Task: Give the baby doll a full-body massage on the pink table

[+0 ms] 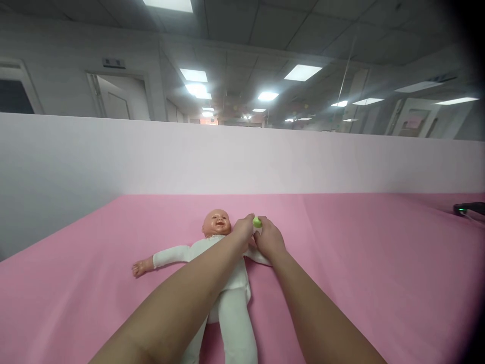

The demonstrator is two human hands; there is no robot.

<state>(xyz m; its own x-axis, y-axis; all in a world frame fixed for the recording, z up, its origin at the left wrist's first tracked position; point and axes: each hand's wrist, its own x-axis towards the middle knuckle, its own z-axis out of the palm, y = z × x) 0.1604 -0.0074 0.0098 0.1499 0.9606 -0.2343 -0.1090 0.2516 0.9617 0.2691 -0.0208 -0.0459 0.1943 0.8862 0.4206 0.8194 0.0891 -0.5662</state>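
A baby doll (219, 223) with a bald plastic head and a white cloth body lies on its back on the pink sheet (359, 263). Just right of its head, my two hands come together around a small bright green, rounded thing (257, 222) with a pale part below it; its kind is not clear. My left hand (243, 227) is closed at the green thing's left side, its wrist over the doll's shoulder. From the right, my right hand (271, 237) pinches it with bent fingers. My left forearm crosses the doll's torso. The doll's far-side hand is hidden behind my hands.
A white padded wall (242, 159) stands along the back of the pink surface. At the far right edge lies a black device (470, 208) with a small green light. Beyond the wall are doors and ceiling lights.
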